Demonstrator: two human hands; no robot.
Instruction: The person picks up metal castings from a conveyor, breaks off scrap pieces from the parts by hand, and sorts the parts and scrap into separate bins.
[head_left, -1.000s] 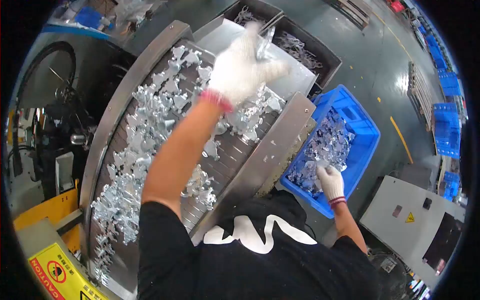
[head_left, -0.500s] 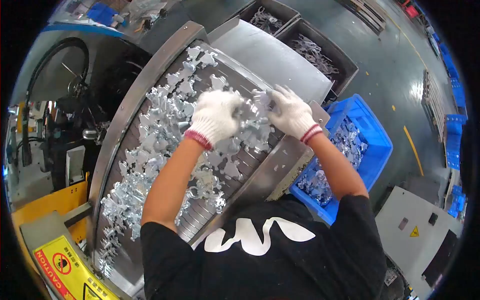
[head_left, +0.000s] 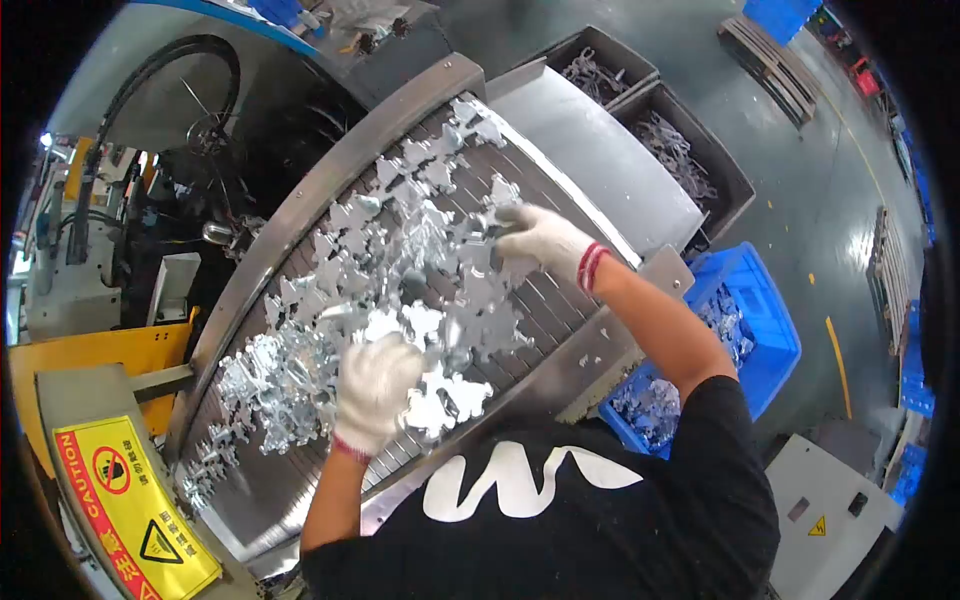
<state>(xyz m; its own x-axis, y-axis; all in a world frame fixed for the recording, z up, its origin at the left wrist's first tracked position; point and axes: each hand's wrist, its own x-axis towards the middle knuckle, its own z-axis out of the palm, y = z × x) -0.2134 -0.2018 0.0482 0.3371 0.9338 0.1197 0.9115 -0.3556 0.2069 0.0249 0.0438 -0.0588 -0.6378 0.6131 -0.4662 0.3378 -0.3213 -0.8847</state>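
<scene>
Many shiny, flat, irregular silver metal castings (head_left: 410,240) lie heaped on a slatted metal conveyor (head_left: 550,310). My left hand (head_left: 380,385), in a white knitted glove with a red cuff, is low over the near side of the heap. Its fingers curl down beside a bright metal casting (head_left: 435,405) and appear closed on its edge; the fingertips are hidden. My right hand (head_left: 545,240), gloved the same way, reaches over the far right of the heap. Its thumb and fingers are apart, close to a casting (head_left: 503,192), with no piece plainly gripped.
Raised metal rails (head_left: 330,195) border the conveyor. A blue bin (head_left: 770,330) with metal pieces stands at the right. Beyond a sloping metal sheet (head_left: 600,150), dark bins (head_left: 735,180) hold branched metal scraps. A yellow caution sign (head_left: 135,510) is at lower left.
My hands, close together over the heap before, are now apart. The left has come down toward me; the right sits farther back along the heap. The camera view has shifted too.
</scene>
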